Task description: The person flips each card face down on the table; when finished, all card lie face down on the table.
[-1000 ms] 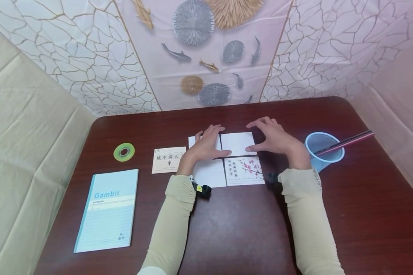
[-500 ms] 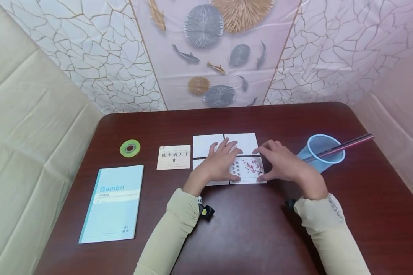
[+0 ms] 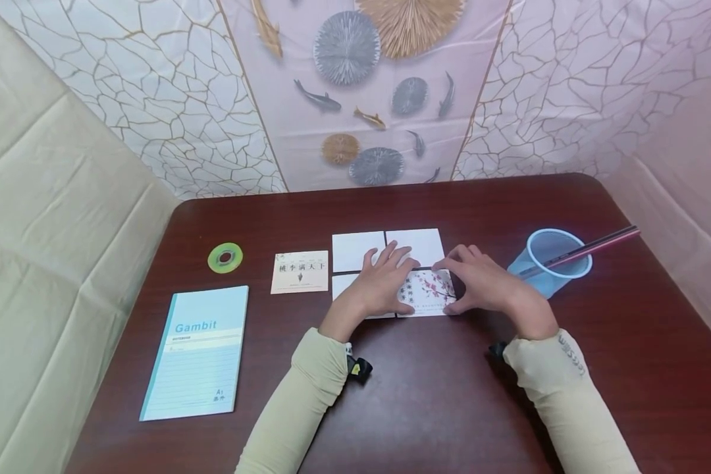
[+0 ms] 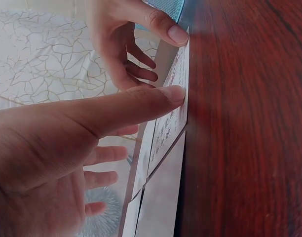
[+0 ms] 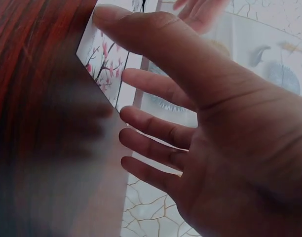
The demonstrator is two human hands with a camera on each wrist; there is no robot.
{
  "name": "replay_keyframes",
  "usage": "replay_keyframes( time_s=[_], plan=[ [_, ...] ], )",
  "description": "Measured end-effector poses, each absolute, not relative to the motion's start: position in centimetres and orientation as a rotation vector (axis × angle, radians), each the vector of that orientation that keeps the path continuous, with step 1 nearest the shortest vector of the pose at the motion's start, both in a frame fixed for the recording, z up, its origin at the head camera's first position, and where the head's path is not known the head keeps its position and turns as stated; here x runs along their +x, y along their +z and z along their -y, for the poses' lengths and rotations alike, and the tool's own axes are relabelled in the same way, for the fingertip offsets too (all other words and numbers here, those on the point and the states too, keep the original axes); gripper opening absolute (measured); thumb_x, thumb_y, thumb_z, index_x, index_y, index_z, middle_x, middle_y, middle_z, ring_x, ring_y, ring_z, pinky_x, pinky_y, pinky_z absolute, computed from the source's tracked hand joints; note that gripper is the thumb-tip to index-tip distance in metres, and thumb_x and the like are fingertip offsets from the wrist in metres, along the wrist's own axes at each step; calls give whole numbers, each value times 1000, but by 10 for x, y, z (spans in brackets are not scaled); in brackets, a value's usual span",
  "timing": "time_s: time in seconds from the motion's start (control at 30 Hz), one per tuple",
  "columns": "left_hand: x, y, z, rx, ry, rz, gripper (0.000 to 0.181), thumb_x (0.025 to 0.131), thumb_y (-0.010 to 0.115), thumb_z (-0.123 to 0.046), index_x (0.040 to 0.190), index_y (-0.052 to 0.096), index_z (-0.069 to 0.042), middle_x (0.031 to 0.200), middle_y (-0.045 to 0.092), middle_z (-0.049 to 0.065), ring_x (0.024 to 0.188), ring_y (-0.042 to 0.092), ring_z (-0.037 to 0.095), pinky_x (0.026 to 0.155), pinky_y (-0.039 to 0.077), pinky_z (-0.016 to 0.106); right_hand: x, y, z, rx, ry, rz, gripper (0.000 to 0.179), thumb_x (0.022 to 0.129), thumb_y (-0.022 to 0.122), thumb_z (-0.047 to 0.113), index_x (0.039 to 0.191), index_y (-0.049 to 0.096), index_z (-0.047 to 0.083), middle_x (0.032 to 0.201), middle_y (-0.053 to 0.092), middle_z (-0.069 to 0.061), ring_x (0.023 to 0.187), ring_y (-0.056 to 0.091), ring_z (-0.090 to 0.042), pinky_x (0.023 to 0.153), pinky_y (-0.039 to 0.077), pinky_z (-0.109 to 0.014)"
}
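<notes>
A card printed with pink blossoms and characters (image 3: 432, 289) lies flat as the near right piece of a two-by-two block. The other pieces are blank white cards: far left (image 3: 355, 250), far right (image 3: 421, 243) and near left (image 3: 342, 284). Over the blossom card's left part spreads my left hand (image 3: 376, 289), its thumb (image 4: 174, 94) on the card's near edge and its fingers reaching to the far side. My right hand (image 3: 488, 286) touches the same card at its right end, thumb (image 5: 106, 17) and index finger at the two corners, other fingers extended. Narrow dark gaps separate the cards.
A cream card with characters (image 3: 299, 280) lies left of the block. Farther left are a green ring-shaped roll (image 3: 216, 258) and a light blue notebook (image 3: 195, 362). At right, a tilted blue mesh cup (image 3: 539, 280) holds pencils (image 3: 598, 245). Patterned fabric (image 3: 373, 131) hangs behind the table.
Both hands have come nearer, from around the far right blank card to the blossom card. Over the last half second they have hardly moved. The head view has shifted slightly.
</notes>
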State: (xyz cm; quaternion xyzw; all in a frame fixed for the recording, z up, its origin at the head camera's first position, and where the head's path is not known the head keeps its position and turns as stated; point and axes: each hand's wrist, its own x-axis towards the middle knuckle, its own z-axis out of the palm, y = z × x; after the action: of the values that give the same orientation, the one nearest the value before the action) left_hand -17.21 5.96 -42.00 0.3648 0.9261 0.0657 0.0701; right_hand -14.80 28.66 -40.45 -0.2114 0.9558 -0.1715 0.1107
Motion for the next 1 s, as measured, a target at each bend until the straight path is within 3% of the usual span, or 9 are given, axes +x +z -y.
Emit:
replay_keyframes(
  time_s=[0.33, 0.7, 0.87, 1.0],
  plan=[
    [-173, -416, -60, 1100, 226, -2769, 82, 75, 80, -53, 142, 46, -21, 157, 26, 7, 147, 12, 31, 112, 13, 54, -154, -410, -292, -609, -585, -2800, 81, 62, 94, 31, 132, 57, 12, 121, 47, -14, 112, 39, -31, 91, 41, -52],
    [-174, -417, -56, 1144, 150, -2797, 83, 75, 73, -64, 139, 51, -15, 156, 29, 7, 146, 14, 30, 112, 13, 53, -155, -408, -293, -630, -597, -2790, 80, 62, 94, 31, 127, 52, 14, 120, 46, -14, 111, 38, -31, 93, 39, -51],
    [-171, -417, -60, 1153, 202, -2803, 98, 66, 78, -68, 140, 45, -13, 146, 38, 6, 139, 26, 25, 111, 16, 51, -155, -411, -294, -650, -607, -2799, 81, 61, 94, 32, 126, 50, 12, 118, 46, -15, 109, 39, -31, 92, 38, -50],
    [-170, -417, -63, 1160, 158, -2827, 97, 64, 82, -63, 138, 45, -12, 129, 44, 4, 123, 37, 20, 108, 18, 50, -156, -412, -294, -641, -600, -2809, 82, 62, 94, 33, 127, 50, 11, 120, 46, -14, 111, 39, -30, 94, 38, -50]
  ],
)
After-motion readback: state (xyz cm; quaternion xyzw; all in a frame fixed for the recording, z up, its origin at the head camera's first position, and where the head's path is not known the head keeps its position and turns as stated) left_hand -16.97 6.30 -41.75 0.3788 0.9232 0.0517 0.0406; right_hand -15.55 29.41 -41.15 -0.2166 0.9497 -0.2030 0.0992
